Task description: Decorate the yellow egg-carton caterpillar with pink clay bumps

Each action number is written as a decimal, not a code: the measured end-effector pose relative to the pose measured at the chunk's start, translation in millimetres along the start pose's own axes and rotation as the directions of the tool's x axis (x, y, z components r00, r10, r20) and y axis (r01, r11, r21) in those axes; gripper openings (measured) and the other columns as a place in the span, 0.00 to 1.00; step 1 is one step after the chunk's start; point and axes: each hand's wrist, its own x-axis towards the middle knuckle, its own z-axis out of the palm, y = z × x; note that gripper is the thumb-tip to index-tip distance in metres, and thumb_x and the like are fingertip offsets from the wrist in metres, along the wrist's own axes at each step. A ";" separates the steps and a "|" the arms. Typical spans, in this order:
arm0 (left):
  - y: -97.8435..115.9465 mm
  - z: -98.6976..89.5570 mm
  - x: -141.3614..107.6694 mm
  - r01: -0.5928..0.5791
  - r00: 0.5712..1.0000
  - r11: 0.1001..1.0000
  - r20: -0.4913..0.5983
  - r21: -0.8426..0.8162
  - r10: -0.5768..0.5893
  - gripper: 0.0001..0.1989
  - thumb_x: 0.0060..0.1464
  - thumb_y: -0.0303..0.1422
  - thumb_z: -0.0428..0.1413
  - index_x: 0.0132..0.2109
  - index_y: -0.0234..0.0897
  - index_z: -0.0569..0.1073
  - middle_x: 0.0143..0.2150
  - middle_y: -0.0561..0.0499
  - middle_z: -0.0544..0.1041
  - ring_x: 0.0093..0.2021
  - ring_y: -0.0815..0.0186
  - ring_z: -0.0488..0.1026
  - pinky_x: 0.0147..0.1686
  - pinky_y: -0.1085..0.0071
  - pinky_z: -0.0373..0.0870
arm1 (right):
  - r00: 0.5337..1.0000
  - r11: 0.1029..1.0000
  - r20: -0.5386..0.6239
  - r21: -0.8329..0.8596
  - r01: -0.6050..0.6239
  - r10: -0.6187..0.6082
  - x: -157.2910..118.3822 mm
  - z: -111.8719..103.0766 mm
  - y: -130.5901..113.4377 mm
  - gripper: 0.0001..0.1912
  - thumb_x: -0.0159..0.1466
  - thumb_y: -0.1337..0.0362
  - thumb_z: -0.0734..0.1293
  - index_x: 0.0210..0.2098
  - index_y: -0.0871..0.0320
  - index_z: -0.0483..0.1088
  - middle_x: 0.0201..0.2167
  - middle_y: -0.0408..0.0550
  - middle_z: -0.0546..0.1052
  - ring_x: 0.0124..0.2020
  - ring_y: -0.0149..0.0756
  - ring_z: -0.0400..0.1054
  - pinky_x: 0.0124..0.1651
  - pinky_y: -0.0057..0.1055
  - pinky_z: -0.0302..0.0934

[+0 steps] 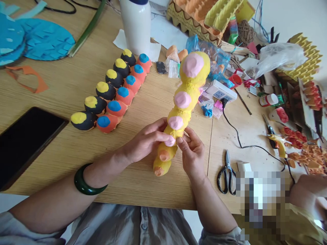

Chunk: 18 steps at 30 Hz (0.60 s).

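A bumpy yellow strip [187, 83] of several rounded cups is held up over the table, tilted, its far end raised. Pink clay covers the tips of the upper cups; the two nearest tips are bare and orange-brown. My left hand [150, 137] grips the strip's left side, fingers on the small pink patch [170, 140]. On the right side, my right hand [192, 153] holds the strip with the thumb in front. Left of it on the table lie a black strip with yellow tips [95, 104] and an orange-red strip with blue tips [117, 108], side by side.
Black scissors [226, 173] lie right of my right hand. Behind are a power strip [221, 91] with its cord, a white bottle [136, 27], plastic bags and egg trays [196, 20]. A dark tablet [30, 143] lies at left. Another person's arm [306, 190] is at lower right.
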 end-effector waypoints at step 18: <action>-10.4 -7.6 -0.5 -0.087 0.996 0.980 0.014 0.181 0.086 0.16 0.59 0.34 0.63 0.54 0.45 0.74 0.50 0.51 0.76 0.49 0.61 0.71 0.46 0.66 0.73 | 0.997 0.979 -0.014 -0.189 0.074 -0.078 -9.8 -0.8 5.3 0.28 0.67 0.51 0.76 0.63 0.48 0.73 0.42 0.47 0.89 0.49 0.45 0.84 0.61 0.50 0.74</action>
